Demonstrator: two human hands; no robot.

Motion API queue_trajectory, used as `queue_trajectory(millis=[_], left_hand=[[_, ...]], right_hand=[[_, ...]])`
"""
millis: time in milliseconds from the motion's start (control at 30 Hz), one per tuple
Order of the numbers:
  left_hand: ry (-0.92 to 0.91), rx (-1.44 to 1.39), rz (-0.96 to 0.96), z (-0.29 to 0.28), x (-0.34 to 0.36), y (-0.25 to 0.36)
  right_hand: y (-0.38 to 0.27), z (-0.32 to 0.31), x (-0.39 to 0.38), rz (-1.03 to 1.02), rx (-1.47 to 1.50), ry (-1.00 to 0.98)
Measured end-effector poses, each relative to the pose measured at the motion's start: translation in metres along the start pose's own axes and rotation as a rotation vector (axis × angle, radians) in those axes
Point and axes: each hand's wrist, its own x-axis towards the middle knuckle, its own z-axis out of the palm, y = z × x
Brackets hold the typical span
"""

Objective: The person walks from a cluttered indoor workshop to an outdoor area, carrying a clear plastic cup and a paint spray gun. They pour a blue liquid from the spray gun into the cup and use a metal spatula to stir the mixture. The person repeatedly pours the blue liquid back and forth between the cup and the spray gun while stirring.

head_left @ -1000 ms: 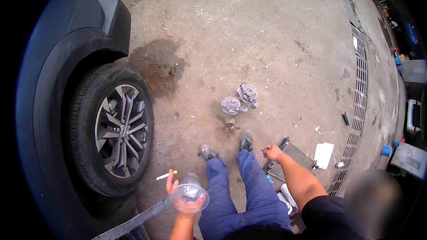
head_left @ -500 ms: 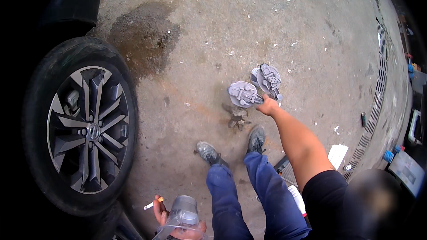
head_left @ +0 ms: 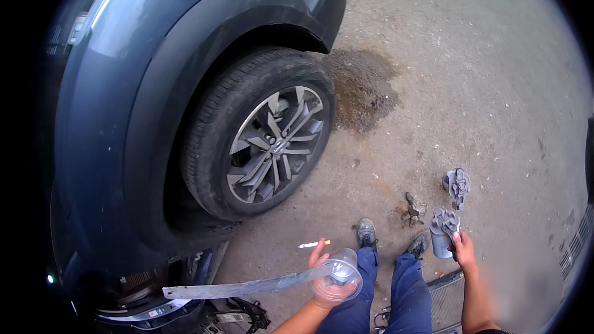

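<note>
Your right hand (head_left: 463,250) closes around a grey motor-like part (head_left: 442,234), just right of your shoes (head_left: 392,239); its lower end is hidden behind your fingers. A second grey part (head_left: 457,184) lies on the concrete beyond it, apart. Your left hand (head_left: 323,272), left of the shoes, grips a clear cup (head_left: 341,271) and a cigarette (head_left: 314,245); a long clear strip (head_left: 247,286) runs from it toward the car wheel (head_left: 266,142). Your forearms are cut off below. Open concrete spreads beyond the shoes.

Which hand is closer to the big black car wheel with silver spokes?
Left. The left hand is just below-right of the black car wheel; the right hand is much farther right.
</note>
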Motion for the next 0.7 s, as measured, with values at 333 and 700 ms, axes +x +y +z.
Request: queue_trajectory(millis=[333,700], left_hand=[[0.211,-0.101,0.081,-0.087,0.003,0.157],[0.293,-0.239,0.08,-0.143,-0.021,0.204]], right_hand=[[0.053,-0.13,-0.175,0.063,-1.105,0.348],[-0.041,-0.12,-0.27,-0.096,-1.058,0.356]])
